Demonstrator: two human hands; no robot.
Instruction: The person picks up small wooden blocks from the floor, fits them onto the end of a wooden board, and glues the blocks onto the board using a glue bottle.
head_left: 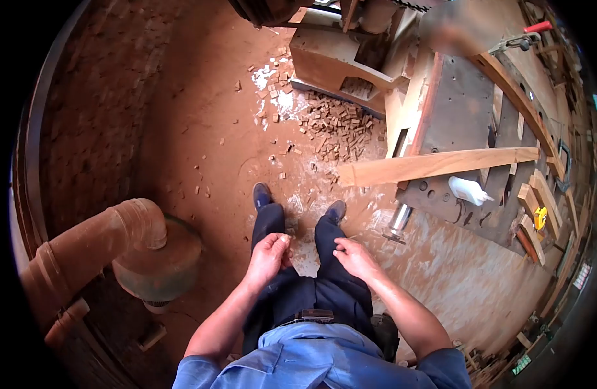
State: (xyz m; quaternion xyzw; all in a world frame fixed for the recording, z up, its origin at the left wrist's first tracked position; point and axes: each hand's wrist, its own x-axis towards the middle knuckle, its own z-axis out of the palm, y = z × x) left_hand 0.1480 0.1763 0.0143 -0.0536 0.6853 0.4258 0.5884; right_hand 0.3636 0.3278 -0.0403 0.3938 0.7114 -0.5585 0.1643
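My left hand (270,257) is raised in front of my left thigh, its fingers curled in and the thumb pressed on them. Across from it, my right hand (356,258) hovers by my right thigh with thumb and fingertips bent together. The two hands are apart, and whatever either pinches, if anything, is too small or hidden to make out. Nearest to my right hand is a metal cylinder (399,219) under the table edge. A long wooden board (434,166) lies across the dark worktable (463,104), its left end jutting out over the floor. A white bottle (468,190) lies beside it.
Many small wood offcuts (340,126) are heaped on the dusty floor beside a wooden box (334,61). A thick duct (104,230) runs into a round housing (165,262) at left. On the table are a yellow tape measure (540,218), wood pieces (546,198) and a curved wooden part (522,97).
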